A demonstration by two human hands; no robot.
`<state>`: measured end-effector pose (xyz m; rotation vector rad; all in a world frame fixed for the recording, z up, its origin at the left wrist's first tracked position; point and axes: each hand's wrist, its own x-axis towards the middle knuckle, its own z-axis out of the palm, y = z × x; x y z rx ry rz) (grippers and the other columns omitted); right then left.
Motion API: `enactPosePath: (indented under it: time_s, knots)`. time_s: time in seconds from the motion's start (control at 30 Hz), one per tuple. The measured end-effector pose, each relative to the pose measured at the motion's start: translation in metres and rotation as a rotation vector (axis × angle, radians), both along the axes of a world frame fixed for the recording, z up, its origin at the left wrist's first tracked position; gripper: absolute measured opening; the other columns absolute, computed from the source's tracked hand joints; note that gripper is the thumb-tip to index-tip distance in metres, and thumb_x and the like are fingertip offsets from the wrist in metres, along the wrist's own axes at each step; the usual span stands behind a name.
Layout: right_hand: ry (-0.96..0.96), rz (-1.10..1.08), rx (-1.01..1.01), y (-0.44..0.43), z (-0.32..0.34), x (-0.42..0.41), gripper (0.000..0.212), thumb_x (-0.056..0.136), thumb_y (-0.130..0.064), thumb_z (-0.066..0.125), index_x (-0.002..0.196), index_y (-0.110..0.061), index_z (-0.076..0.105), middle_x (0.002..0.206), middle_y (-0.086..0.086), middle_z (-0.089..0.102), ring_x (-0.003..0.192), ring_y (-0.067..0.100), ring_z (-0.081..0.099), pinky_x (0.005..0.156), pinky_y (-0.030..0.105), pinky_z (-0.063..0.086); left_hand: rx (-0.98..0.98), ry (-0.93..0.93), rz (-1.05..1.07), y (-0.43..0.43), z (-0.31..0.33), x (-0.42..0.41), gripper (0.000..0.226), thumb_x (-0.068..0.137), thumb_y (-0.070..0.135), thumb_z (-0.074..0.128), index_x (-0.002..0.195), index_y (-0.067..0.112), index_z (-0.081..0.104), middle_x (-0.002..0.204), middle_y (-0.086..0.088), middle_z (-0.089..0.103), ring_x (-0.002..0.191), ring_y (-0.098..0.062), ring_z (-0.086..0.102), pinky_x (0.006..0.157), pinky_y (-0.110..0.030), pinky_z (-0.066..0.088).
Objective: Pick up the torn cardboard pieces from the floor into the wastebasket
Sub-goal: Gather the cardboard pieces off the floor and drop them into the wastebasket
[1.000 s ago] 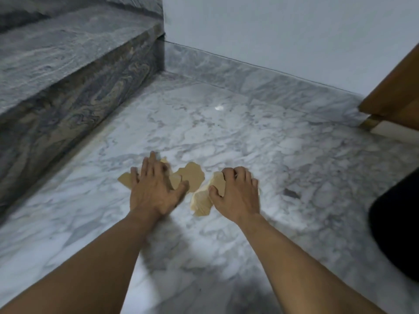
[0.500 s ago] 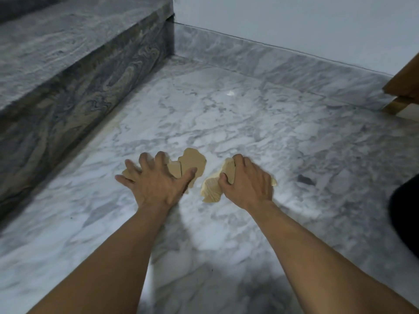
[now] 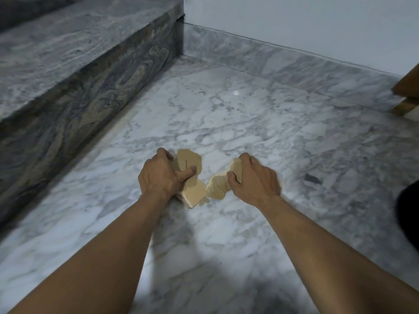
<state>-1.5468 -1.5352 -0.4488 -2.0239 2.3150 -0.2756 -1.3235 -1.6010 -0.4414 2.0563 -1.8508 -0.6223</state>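
Torn tan cardboard pieces (image 3: 192, 193) stand in two bunches on the grey-veined white marble floor (image 3: 226, 114), almost touching each other. My left hand (image 3: 162, 177) grips one bunch, fingers (image 3: 188, 175) curled round it. My right hand (image 3: 256, 180) pinches the other bunch. Open floor lies beyond. A dark marble step (image 3: 90, 64) borders the left, and a pale wall (image 3: 294, 19) closes the far side.

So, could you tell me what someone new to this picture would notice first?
The eye goes first to the two bare hands at the centre: the left hand grips a bunch of torn cardboard pieces and the right hand grips a second bunch, both down at the white marble floor. Next comes the dark veined marble step rising on the left.
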Motion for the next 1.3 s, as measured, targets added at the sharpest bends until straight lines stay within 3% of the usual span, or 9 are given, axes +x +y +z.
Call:
enactPosePath:
  time_s: [0.23, 0.33, 0.43, 0.5, 0.7, 0.77, 0.87, 1.17, 1.3]
  knots:
    - [-0.209, -0.112, 0.046, 0.031, 0.008, -0.006, 0.026, 0.098, -0.036, 0.052, 0.111, -0.016, 0.043, 0.095, 0.002, 0.06, 0.088, 0.029, 0.063, 0.064, 0.032, 0.035, 0.16, 0.283, -0.008, 0.0, 0.007, 0.004, 0.08, 0.065, 0.058, 0.088, 0.131, 0.019, 0.064, 0.131, -0.004, 0.064, 0.12, -0.027, 0.06, 0.087, -0.034, 0.045]
    - [-0.261, -0.182, 0.039, 0.05, 0.017, -0.018, 0.02, 0.099, -0.034, 0.051, 0.107, -0.017, 0.042, 0.087, -0.001, 0.055, 0.087, 0.03, 0.062, 0.063, 0.032, 0.035, 0.233, 0.387, 0.004, 0.005, 0.011, 0.002, 0.083, 0.062, 0.057, 0.091, 0.127, 0.011, 0.068, 0.128, -0.005, 0.068, 0.115, -0.029, 0.063, 0.09, -0.035, 0.05]
    - [-0.252, -0.227, 0.047, 0.063, 0.038, -0.033, 0.031, 0.1, -0.037, 0.05, 0.121, -0.015, 0.045, 0.096, 0.004, 0.061, 0.094, 0.032, 0.062, 0.065, 0.033, 0.038, 0.276, 0.561, 0.021, 0.005, 0.019, -0.004, 0.106, 0.025, 0.072, 0.093, 0.108, 0.01, 0.073, 0.109, -0.005, 0.076, 0.101, -0.026, 0.071, 0.094, -0.042, 0.057]
    - [-0.217, -0.256, 0.047, 0.068, 0.06, -0.046, 0.042, 0.1, -0.039, 0.05, 0.134, -0.015, 0.043, 0.109, 0.008, 0.065, 0.102, 0.033, 0.062, 0.069, 0.033, 0.039, 0.319, 0.731, 0.041, -0.003, 0.019, -0.014, 0.104, 0.009, 0.064, 0.097, 0.093, 0.009, 0.069, 0.099, -0.009, 0.078, 0.096, -0.028, 0.075, 0.095, -0.045, 0.058]
    - [-0.072, -0.268, -0.005, 0.075, 0.155, -0.097, 0.049, 0.097, -0.045, 0.049, 0.139, -0.021, 0.04, 0.119, 0.009, 0.065, 0.105, 0.035, 0.061, 0.072, 0.036, 0.04, 0.266, 0.829, -0.035, -0.003, 0.1, -0.077, 0.07, 0.039, 0.049, 0.1, 0.09, 0.014, 0.066, 0.099, -0.01, 0.078, 0.088, -0.027, 0.075, 0.083, -0.041, 0.062]
    - [-0.035, -0.282, -0.056, 0.08, 0.193, -0.114, 0.052, 0.098, -0.045, 0.048, 0.143, -0.021, 0.039, 0.12, 0.009, 0.064, 0.107, 0.035, 0.06, 0.074, 0.038, 0.042, 0.237, 0.832, -0.109, 0.0, 0.135, -0.107, 0.069, 0.052, 0.043, 0.099, 0.103, 0.008, 0.068, 0.097, -0.007, 0.076, 0.074, -0.021, 0.071, 0.059, -0.031, 0.061]
    - [0.042, -0.306, -0.098, 0.097, 0.245, -0.141, 0.052, 0.098, -0.045, 0.047, 0.144, -0.021, 0.039, 0.119, 0.009, 0.064, 0.109, 0.036, 0.06, 0.074, 0.038, 0.042, 0.186, 0.848, -0.222, 0.013, 0.185, -0.157, 0.071, 0.063, 0.039, 0.096, 0.118, 0.004, 0.066, 0.09, -0.006, 0.07, 0.057, -0.016, 0.057, 0.033, -0.015, 0.032]
    - [0.05, -0.588, -0.313, 0.188, 0.336, -0.267, 0.021, 0.094, -0.036, 0.044, 0.11, -0.023, 0.048, 0.102, 0.007, 0.063, 0.091, 0.033, 0.057, 0.071, 0.038, 0.039, 0.081, 0.815, -0.442, 0.085, 0.291, -0.308, 0.063, 0.06, 0.045, 0.093, 0.106, 0.008, 0.071, 0.079, -0.004, 0.063, 0.052, -0.018, 0.05, 0.037, -0.018, 0.032]
    - [0.005, -0.763, -0.343, 0.233, 0.333, -0.317, 0.039, 0.095, -0.037, 0.046, 0.13, -0.021, 0.052, 0.118, 0.008, 0.065, 0.108, 0.035, 0.059, 0.08, 0.04, 0.041, 0.064, 0.784, -0.505, 0.128, 0.305, -0.383, 0.04, 0.059, 0.045, 0.09, 0.072, 0.016, 0.066, 0.074, -0.004, 0.067, 0.054, -0.022, 0.054, 0.043, -0.025, 0.037]
